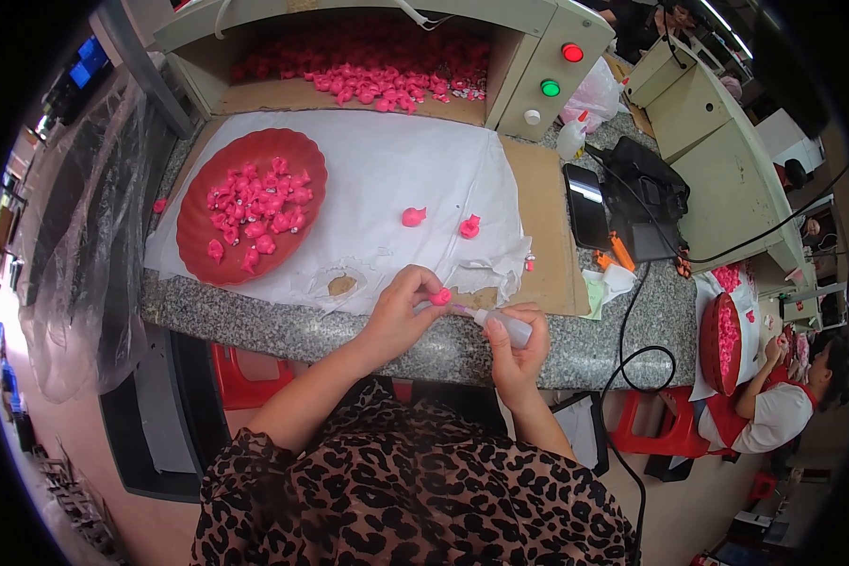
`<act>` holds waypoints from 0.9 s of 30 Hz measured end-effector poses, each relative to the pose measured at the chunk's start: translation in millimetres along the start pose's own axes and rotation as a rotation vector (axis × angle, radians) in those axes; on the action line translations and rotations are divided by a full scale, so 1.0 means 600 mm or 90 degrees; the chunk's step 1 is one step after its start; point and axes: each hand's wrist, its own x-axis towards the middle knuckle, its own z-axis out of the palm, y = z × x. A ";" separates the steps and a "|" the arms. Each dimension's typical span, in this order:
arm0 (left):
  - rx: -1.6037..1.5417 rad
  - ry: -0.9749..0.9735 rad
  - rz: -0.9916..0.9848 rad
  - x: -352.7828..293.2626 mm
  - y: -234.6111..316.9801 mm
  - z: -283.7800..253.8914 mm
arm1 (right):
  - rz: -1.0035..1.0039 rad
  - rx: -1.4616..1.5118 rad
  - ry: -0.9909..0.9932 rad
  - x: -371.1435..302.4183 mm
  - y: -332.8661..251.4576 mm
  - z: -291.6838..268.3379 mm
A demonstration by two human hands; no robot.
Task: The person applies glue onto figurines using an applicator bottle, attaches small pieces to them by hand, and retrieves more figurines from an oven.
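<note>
Pink small piece (440,297) is pinched between the fingertips of the left hand (401,316), just above the near edge of the granite worktop (292,330). A small squeeze bottle (509,327) is clasped in the right hand (519,349), the grip closed around its body, and its thin nozzle is pointed left so that the tip is at or almost at the pink piece; whether they touch cannot be told. Both hands are held close together over the worktop's front rim. Behind them a white sheet (387,179) is spread on the worktop over brown cardboard (547,226). On the sheet, two more pink pieces (413,216) are lying near each other, well apart from the hands. To the left on the sheet a red oval tray (198,236) is set, with a heap of pink pieces in it. A torn spot (341,283) in the sheet is seen just left of the left hand. At the far side an open box-like bin (349,94) is filled with many pink pieces, and a cream housing with a red and a green button (549,88) is standing at its right. A dark phone (586,217) and a black device (646,203) are lying to the right, with a cable (632,349) hanging over the edge. At the far right another person (773,406) is seated beside a second red tray (715,344).
</note>
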 end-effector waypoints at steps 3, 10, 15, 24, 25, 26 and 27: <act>-0.001 0.002 -0.006 0.000 0.002 0.000 | 0.082 0.108 0.050 0.001 -0.013 0.005; -0.051 -0.028 -0.033 -0.001 0.009 -0.007 | 0.483 0.663 0.146 0.020 -0.012 -0.024; -0.170 -0.018 -0.136 0.004 0.030 -0.005 | 0.479 0.701 0.028 0.013 0.013 -0.052; -0.390 -0.067 -0.208 0.019 0.027 0.016 | 0.401 0.519 -0.038 0.058 0.032 -0.124; -0.416 -0.065 -0.230 0.019 0.026 0.017 | 0.339 0.419 -0.008 0.070 0.030 -0.125; -0.417 -0.070 -0.229 0.020 0.028 0.019 | 0.311 0.348 0.007 0.083 0.035 -0.133; -0.400 -0.069 -0.243 0.021 0.031 0.022 | 0.309 0.346 0.011 0.094 0.041 -0.139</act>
